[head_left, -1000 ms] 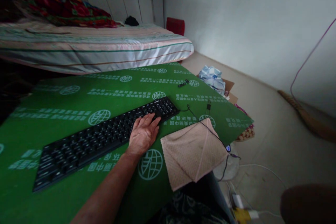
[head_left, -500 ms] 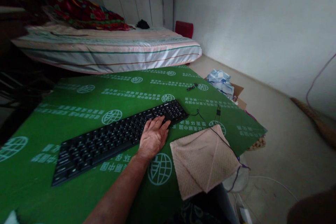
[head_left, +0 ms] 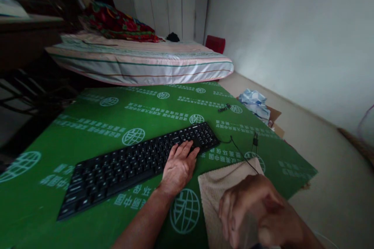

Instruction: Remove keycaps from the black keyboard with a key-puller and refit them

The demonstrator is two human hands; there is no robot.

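A black keyboard (head_left: 140,159) lies at a slant on the green board. My left hand (head_left: 179,165) rests flat on it near the number-pad end, its fingers stretched over the keys and lower edge. Blurred by motion, my right hand (head_left: 251,210) is curled above the beige cloth (head_left: 210,190). A pale, see-through shape shows between its fingers and thumb, too smeared to name. The keyboard's black cable (head_left: 239,149) runs from the right end toward the cloth and passes out of sight behind my right hand.
Two small dark items, one (head_left: 224,107) farther back and one (head_left: 255,140) nearer, lie on the green board (head_left: 163,118). A bed with a striped sheet (head_left: 146,68) stands beyond it. On the right is a cardboard box (head_left: 274,116) with blue-white cloth (head_left: 253,101).
My right hand has come into view at the lower right, over the beige cloth. My left hand stays on the keyboard. The whole view has shifted, so things sit slightly lower and farther right.
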